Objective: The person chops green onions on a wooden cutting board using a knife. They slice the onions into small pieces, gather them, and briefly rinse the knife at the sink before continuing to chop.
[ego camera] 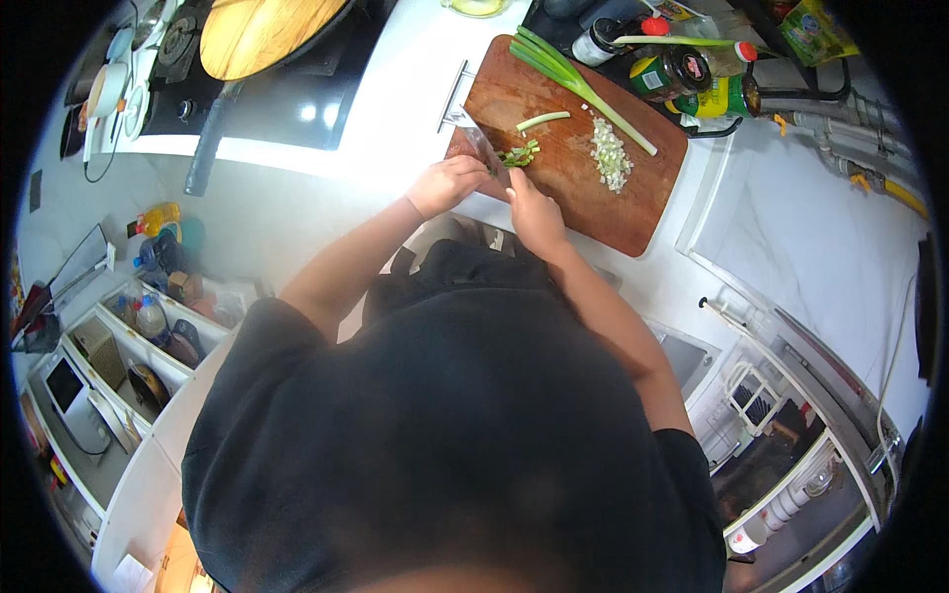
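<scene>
My right hand (532, 211) grips the handle of a kitchen knife (483, 144), its blade slanting up and left over the near left part of a wooden cutting board (578, 204). Close beside the blade, my left hand (450, 184) is at the board's left edge with fingers bent; what lies under its fingertips is hidden. Chopped green pieces (521, 154) lie just right of the blade. A short green onion piece (543, 119) is above them. Diced white bits (612, 157) form a pile farther right. Long green onion stalks (586, 89) stretch across the board's upper part.
Jars (671, 73) and bottles crowd the counter behind the board. At the upper left, a pan (210, 141) with a wooden lid (267, 30) rests on the black cooktop (311, 104). A sink (683, 359) is at the right. Part of a glass bowl (474, 6) shows at the top.
</scene>
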A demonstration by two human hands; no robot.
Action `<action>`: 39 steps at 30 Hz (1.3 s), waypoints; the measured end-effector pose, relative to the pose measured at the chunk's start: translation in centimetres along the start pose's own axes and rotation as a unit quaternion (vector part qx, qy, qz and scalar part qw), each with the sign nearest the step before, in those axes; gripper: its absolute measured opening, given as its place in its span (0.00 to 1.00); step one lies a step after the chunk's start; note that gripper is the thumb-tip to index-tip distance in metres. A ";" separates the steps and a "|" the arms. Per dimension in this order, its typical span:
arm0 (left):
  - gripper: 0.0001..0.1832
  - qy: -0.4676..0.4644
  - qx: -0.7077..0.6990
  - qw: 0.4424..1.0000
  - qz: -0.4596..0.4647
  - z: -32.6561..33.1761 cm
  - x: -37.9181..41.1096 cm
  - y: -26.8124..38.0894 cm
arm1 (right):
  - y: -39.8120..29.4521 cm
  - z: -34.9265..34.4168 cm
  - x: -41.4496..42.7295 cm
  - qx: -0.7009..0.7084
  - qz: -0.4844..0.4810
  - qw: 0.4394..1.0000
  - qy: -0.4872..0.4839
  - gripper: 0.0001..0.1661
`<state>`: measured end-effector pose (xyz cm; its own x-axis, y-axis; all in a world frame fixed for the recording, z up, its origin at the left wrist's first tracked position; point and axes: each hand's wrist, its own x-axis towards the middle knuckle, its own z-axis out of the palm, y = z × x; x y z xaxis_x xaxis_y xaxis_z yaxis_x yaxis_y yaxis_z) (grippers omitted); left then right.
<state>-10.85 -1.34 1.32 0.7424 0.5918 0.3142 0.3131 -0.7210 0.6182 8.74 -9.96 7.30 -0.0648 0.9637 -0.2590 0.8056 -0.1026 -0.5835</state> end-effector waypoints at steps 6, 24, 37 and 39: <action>0.13 0.193 0.019 0.962 -0.193 -4.4 -0.1 0.0 | 0.3 -2.0 -2.1 0.005 -0.003 0.999 -0.045 0.13; 0.10 0.040 -0.019 0.981 -0.188 2.7 13.1 0.5 | 8.6 -6.5 -6.4 -0.009 0.196 0.971 0.133 0.17; 0.14 -0.100 0.039 0.991 0.075 1.4 8.1 -0.1 | 5.3 -7.0 -5.0 0.034 0.181 0.975 0.124 0.15; 0.18 -0.085 0.064 0.992 0.074 2.3 7.2 -0.6 | 4.0 -6.5 -3.9 0.015 0.159 0.981 0.112 0.14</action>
<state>-4.33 2.53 1.58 0.8719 0.4141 0.2613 0.2573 -0.8415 0.4751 16.04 -12.50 10.95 0.3202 0.9116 -0.2577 0.7458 -0.4103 -0.5248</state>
